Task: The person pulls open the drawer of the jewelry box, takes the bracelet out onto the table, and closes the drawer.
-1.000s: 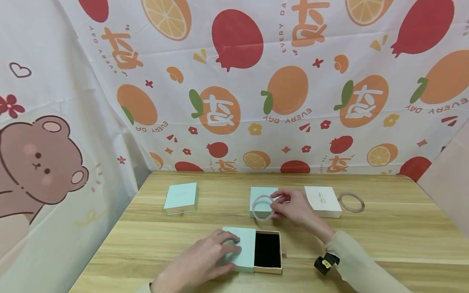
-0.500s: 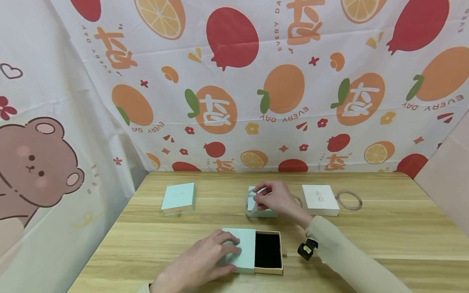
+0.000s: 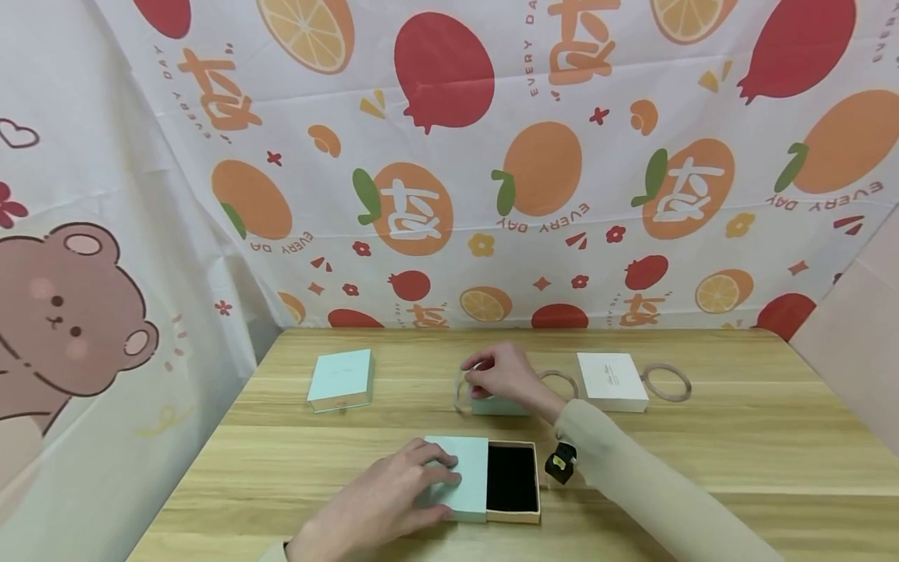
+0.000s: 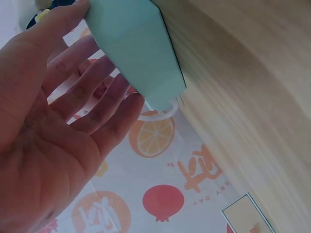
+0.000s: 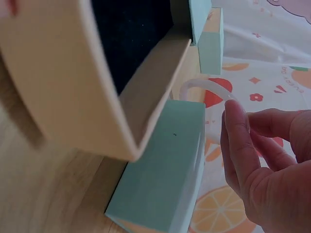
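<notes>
Right hand [image 3: 504, 371] pinches the clear bangle [image 5: 209, 84] by its rim and has shifted left, so the bangle is now just left of the back box [image 3: 495, 407], out of line with the drawer [image 3: 511, 478]. Left hand [image 3: 399, 490] rests loosely on the lid [image 3: 470, 460].

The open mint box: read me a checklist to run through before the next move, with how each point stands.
1. Tray slid partly out of its sleeve: ok.
2. Tray bare: ok, only black lining shows inside.
3. Left hand resting on the sleeve: ok.
4. Right hand pinching the pale ring: ok.
5. Pale ring above the tray: not ok, it is beside the mint box farther back.
6. Pale ring fits the tray: cannot tell.
</notes>
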Motion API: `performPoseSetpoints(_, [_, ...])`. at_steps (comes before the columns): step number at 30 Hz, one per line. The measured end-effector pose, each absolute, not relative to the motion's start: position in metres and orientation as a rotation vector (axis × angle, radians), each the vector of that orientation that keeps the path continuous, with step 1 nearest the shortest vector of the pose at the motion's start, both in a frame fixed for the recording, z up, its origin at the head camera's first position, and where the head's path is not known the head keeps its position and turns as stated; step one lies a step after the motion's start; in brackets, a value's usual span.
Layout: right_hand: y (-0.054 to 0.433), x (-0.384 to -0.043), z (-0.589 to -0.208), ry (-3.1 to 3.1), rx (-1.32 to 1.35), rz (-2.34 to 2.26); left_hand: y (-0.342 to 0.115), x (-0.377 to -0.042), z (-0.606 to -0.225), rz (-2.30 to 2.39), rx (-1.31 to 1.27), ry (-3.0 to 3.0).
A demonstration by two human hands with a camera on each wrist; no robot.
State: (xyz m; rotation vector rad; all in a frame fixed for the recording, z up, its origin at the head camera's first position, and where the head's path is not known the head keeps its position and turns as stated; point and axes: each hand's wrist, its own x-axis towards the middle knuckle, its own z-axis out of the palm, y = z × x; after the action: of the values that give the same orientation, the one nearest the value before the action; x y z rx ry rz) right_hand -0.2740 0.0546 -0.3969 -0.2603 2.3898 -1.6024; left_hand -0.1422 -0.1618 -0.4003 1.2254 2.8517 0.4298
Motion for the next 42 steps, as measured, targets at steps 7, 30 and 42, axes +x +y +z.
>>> performPoseSetpoints(7, [0.045, -0.278, -0.396, 2.429, -0.345, -1.530, -0.163, -0.143, -0.399, 0.435, 1.232, 2.846])
performPoseSetpoints(30, [0.017, -0.281, -0.390, 2.764, -1.027, -0.621, -0.164, -0.143, -0.401, 0.440, 1.263, 2.862])
performPoseSetpoints(42, [0.001, -0.280, -0.398, 2.909, -1.116, -0.143, -0.164, -0.143, -0.402, 0.455, 1.241, 2.861])
